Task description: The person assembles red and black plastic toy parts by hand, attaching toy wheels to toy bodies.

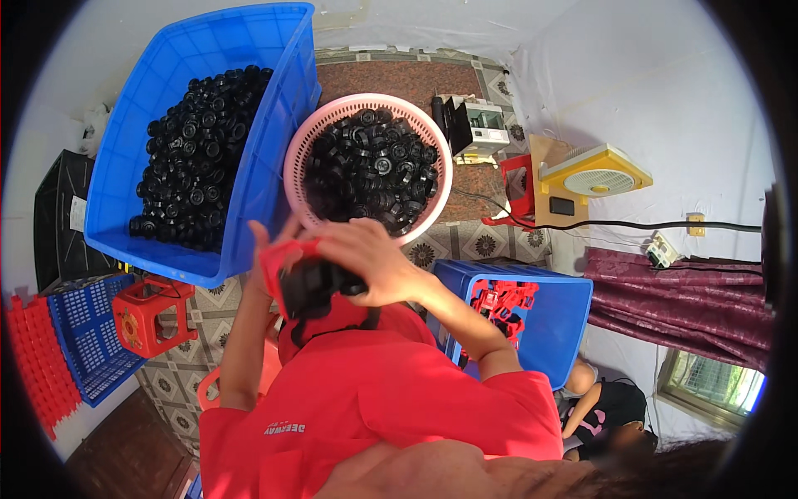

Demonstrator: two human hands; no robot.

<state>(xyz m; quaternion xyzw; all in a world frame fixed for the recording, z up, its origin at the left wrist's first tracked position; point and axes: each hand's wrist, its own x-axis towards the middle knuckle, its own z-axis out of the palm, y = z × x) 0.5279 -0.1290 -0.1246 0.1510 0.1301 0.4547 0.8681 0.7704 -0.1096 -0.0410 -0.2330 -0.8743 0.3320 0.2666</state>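
In front of my chest, both hands are at a red and black plastic piece (309,287), smeared by motion. My right hand (374,262) wraps over its top and right side, fingers bent. At the left edge is my left hand (264,256), one finger sticking up and the others partly hidden behind the piece. Just beyond them stands a round pink basket (443,158) heaped with small black wheels (382,165). A big blue bin (274,141) at the far left holds many more black wheels (199,158).
At my right, a blue crate (553,320) contains red plastic parts (503,303). A red stool (150,316) and a blue slatted crate (96,341) are on the left. Beyond the basket sits a small machine (482,129); a yellow fan (594,170) is further right. Another person (611,416) sits lower right.
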